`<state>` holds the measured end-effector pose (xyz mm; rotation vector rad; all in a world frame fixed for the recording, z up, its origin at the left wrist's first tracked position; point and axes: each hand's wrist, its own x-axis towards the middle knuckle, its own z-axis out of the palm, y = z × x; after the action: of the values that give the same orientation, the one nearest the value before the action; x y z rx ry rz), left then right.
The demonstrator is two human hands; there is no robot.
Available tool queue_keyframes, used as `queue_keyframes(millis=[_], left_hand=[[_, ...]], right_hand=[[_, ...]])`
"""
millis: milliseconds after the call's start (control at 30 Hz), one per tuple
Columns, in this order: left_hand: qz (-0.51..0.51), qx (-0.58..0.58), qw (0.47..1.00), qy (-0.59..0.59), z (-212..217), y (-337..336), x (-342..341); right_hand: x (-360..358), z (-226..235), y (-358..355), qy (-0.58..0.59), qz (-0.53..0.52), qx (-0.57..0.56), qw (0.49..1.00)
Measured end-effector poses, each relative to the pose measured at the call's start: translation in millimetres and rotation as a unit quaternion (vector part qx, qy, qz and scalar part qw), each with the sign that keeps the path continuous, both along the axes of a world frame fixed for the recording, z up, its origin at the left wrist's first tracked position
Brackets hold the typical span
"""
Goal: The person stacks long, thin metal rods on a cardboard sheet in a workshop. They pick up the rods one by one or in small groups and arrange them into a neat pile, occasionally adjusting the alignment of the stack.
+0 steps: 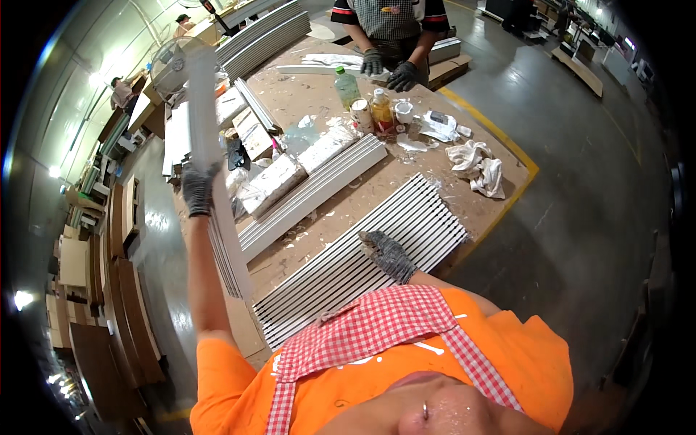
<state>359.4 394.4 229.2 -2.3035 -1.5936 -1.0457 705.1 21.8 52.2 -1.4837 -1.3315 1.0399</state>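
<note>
My left hand (198, 190), in a dark grey knit glove, is closed around a long pale strip (205, 109). The strip stands steeply raised at the table's left side, its upper part blurred. My right hand (391, 257), also gloved, lies on a row of white slats (326, 279) with dark gaps between them. The fingers of that hand rest on the slats, and I see nothing held in them. The slats lie side by side at the near edge of the table, right before my checked apron (370, 326).
Stacked white strips (319, 190) and wrapped bundles (272, 185) lie beyond the slats. A green bottle (346, 87), an amber bottle (381, 110), a can (362, 116) and crumpled rags (478, 168) stand or lie farther back. A co-worker's gloved hands (388, 70) rest at the far edge.
</note>
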Motion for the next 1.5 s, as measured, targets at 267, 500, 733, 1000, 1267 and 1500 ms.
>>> queue_keyframes(millis=[267,500,733,1000,1267,1500], left_hand=[[0.091,-0.072,0.916,-0.385,14,-5,-45],[0.138,-0.091,0.789,-0.591,-38,-38,-42],[0.058,-0.209,0.579,-0.786,-115,-103,-5],[0.146,-0.216,0.514,-0.818,-179,-166,49],[0.167,-0.326,0.45,-0.814,-187,-179,81],[0.177,-0.438,0.484,-0.736,-205,-171,104]], right_hand=[[3,-12,0,-0.008,0.004,0.02,1.0],[4,-19,1,-0.013,-0.008,0.014,1.0],[7,-3,1,-0.082,-0.001,0.005,0.997],[0,-11,1,-0.025,-0.032,0.029,0.999],[-3,-7,0,0.017,-0.049,-0.009,0.999],[-3,-9,2,-0.013,-0.021,-0.016,1.0]])
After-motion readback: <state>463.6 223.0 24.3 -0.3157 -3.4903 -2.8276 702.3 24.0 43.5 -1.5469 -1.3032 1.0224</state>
